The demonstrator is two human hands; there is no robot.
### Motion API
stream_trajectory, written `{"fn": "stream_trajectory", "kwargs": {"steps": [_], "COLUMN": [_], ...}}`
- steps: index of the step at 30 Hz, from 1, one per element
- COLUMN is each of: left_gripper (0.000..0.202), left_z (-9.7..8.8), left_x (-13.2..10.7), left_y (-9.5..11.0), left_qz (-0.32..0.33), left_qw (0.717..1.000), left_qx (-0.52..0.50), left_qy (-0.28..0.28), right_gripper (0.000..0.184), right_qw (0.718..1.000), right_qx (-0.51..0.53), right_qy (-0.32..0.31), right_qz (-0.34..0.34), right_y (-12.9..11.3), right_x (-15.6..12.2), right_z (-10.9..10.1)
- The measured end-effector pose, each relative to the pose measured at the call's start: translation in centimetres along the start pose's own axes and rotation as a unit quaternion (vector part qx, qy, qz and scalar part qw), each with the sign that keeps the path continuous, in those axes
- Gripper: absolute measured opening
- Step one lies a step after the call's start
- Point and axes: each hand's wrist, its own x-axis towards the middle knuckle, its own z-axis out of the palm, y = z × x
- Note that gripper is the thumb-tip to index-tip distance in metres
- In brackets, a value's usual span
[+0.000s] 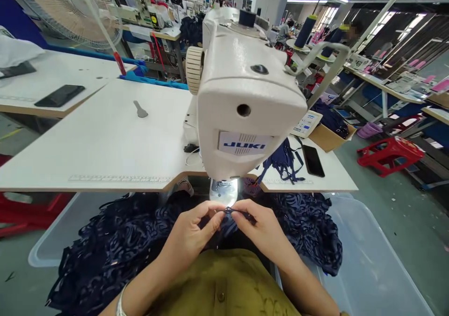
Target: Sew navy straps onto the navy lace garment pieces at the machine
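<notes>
My left hand [191,231] and my right hand [261,227] meet just below the needle area of a white JUKI sewing machine [245,100]. Both hands pinch a narrow dark navy strap [229,210] between thumb and fingers, holding it in front of the machine's lit foot [224,192]. A large heap of navy patterned fabric [115,246] lies across my lap and spreads to both sides under my forearms.
The white worktable [105,138] carries a grey tool [140,110], a bundle of navy straps [282,161] and a black phone [313,160]. Clear plastic bins [368,260] flank my seat. A fan [75,7], red stools [389,153] and other workstations stand around.
</notes>
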Motion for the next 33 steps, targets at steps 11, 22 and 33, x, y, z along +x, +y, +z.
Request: {"fn": "stream_trajectory", "kwargs": {"steps": [11,22,33], "left_gripper": [0.020,0.018,0.024], "left_z": [0.3,0.6,0.4], "left_x": [0.0,-0.9,-0.9], "left_y": [-0.6,-1.9,-2.0], "left_qz": [0.027,0.127,0.256], "left_qw": [0.997,0.981,0.945], "left_qx": [0.061,0.129,0.202], "left_qy": [0.040,0.067,0.036], "right_gripper": [0.016,0.028,0.026], "right_qw": [1.000,0.983,0.996], "right_qx": [-0.001,0.160,-0.046], "right_qy": [-0.002,-0.076,-0.042], "right_qz": [0.008,0.052,-0.060], "right_y": [0.3,0.2,-0.2], "right_x": [-0.4,-1.0,-0.8], "right_z": [1.3,2.0,0.7]}}
